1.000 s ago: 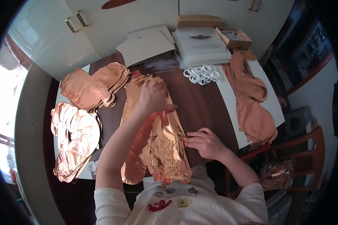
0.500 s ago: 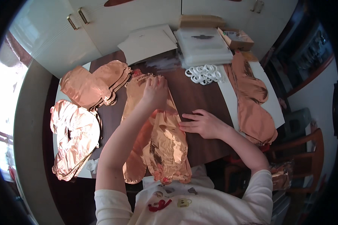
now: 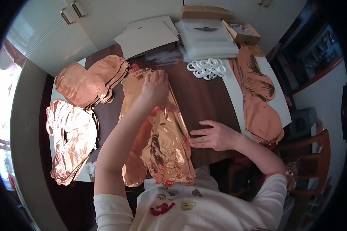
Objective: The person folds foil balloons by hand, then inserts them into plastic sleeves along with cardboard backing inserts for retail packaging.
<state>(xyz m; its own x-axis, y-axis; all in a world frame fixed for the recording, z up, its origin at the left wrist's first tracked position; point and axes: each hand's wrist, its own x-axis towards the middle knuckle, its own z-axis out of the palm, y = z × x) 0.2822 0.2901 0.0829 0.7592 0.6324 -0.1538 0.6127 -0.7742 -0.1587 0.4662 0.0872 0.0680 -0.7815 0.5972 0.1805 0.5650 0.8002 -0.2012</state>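
Observation:
A shiny copper-coloured foil balloon (image 3: pixel 169 133), flat and crinkled, lies lengthwise before me on a dark brown table, its lower end at the near edge. Under its left side shows more smooth copper foil (image 3: pixel 135 173). My left hand (image 3: pixel 155 90) rests on the upper part of the foil, fingers pointing away from me and thumb out to the right. Beside the balloon's right edge is my right hand (image 3: pixel 216 136), its fingers spread and pointing left. Its lower fingertips touch or nearly touch the foil edge.
Stacked copper foil balloons lie at the far left (image 3: pixel 79 84), near left (image 3: pixel 71 142) and right (image 3: pixel 258 104). White plastic rings (image 3: pixel 207 69) sit below a stack of clear plastic bags (image 3: pixel 208 40). White sheets (image 3: pixel 146 36) and an open cardboard box (image 3: pixel 243 32) line the back. A wooden chair (image 3: pixel 306 161) stands right.
My right hand has slid toward me along the foil's right edge. My left hand stays on the upper part. The whole view has shifted slightly.

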